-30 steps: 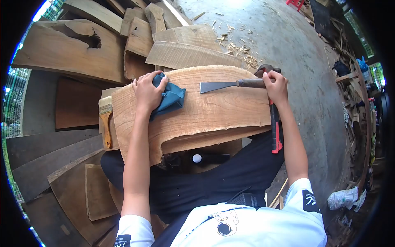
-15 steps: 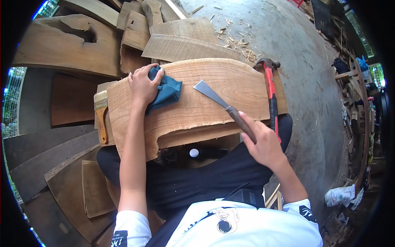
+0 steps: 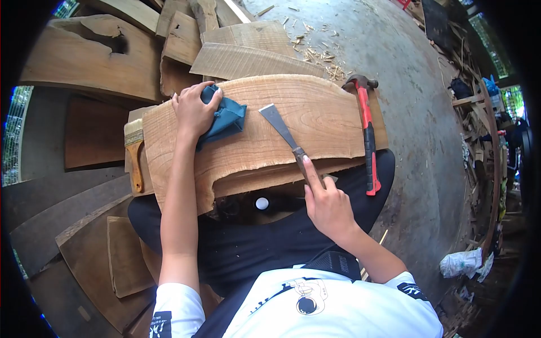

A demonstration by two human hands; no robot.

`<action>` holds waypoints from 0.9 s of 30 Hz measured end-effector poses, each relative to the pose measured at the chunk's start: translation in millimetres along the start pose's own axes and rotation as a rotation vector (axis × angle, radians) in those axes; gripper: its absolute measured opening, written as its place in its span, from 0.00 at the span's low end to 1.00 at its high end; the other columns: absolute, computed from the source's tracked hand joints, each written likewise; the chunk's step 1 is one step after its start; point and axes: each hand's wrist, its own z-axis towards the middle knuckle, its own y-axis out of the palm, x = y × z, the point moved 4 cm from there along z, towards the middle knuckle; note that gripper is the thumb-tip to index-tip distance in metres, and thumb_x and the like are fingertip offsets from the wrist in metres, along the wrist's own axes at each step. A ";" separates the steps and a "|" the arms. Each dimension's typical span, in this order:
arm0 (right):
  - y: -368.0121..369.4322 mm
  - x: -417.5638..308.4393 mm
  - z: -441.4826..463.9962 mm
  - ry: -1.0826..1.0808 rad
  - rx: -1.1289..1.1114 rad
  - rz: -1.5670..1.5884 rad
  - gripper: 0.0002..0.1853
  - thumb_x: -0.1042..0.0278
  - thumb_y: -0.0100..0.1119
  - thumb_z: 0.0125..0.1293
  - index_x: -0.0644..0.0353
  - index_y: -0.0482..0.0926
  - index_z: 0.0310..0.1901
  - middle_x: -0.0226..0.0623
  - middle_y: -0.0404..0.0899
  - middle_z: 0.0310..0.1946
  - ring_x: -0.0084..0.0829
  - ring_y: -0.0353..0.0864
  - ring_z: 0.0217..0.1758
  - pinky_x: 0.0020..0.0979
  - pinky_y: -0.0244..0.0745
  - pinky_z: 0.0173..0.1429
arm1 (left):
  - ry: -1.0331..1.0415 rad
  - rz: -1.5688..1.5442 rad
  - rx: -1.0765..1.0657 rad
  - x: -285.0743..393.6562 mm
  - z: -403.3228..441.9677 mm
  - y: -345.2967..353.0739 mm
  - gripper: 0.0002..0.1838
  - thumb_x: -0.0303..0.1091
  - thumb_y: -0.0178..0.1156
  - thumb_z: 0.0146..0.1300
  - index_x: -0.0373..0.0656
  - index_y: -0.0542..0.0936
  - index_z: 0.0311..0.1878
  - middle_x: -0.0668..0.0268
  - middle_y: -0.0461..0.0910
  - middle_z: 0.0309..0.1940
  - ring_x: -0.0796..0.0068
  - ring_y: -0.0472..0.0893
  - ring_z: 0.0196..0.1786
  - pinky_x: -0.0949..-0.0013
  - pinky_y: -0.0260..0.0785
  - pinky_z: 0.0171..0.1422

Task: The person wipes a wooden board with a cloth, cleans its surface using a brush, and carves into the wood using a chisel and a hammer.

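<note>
A wooden slab [image 3: 270,132] with a wavy natural edge lies across in front of my knees. My left hand [image 3: 193,110] grips a folded blue cloth [image 3: 227,119] against the slab's far left part. In my right hand [image 3: 328,209] is a chisel [image 3: 280,127] with a wide flat blade and a dark wooden handle. My index finger runs along the handle. The blade points up and left over the middle of the slab; whether its tip touches the wood I cannot tell.
A red and black claw hammer [image 3: 367,135] rests at the slab's right end, a paintbrush [image 3: 134,160] at its left. Stacked boards [image 3: 96,62] fill the left and far left. Wood shavings [image 3: 321,56] litter the concrete floor [image 3: 417,146]. A white bag [image 3: 461,263] lies at right.
My right hand has moved left and inward with the chisel, and its index finger now stretches along the handle. My left hand keeps its place on the cloth. The view has shifted slightly.
</note>
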 end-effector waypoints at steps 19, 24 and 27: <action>6.6 -18.6 6.0 -0.012 0.002 -0.048 0.40 0.65 0.58 0.72 0.56 0.52 0.81 0.48 0.74 0.29 0.46 0.85 0.25 0.41 0.85 0.29 | 0.084 -0.025 0.061 -0.9 -0.1 -3.1 0.24 0.50 0.67 0.56 0.47 0.89 0.52 0.58 0.87 0.49 0.55 0.80 0.58 0.54 0.61 0.71; 21.6 -17.3 22.5 -0.018 0.075 -0.114 0.39 0.65 0.58 0.72 0.56 0.52 0.81 0.47 0.74 0.27 0.44 0.84 0.22 0.38 0.84 0.27 | 0.089 0.006 0.020 -0.9 0.2 -3.1 0.24 0.49 0.68 0.56 0.47 0.88 0.53 0.57 0.87 0.51 0.54 0.80 0.57 0.53 0.65 0.69; 15.4 -23.1 10.9 0.002 0.031 -0.075 0.39 0.64 0.58 0.73 0.56 0.53 0.81 0.47 0.74 0.27 0.44 0.84 0.22 0.39 0.84 0.26 | 0.064 -0.035 0.046 -2.5 1.2 -2.2 0.24 0.49 0.67 0.55 0.47 0.89 0.52 0.59 0.87 0.50 0.55 0.80 0.58 0.55 0.62 0.71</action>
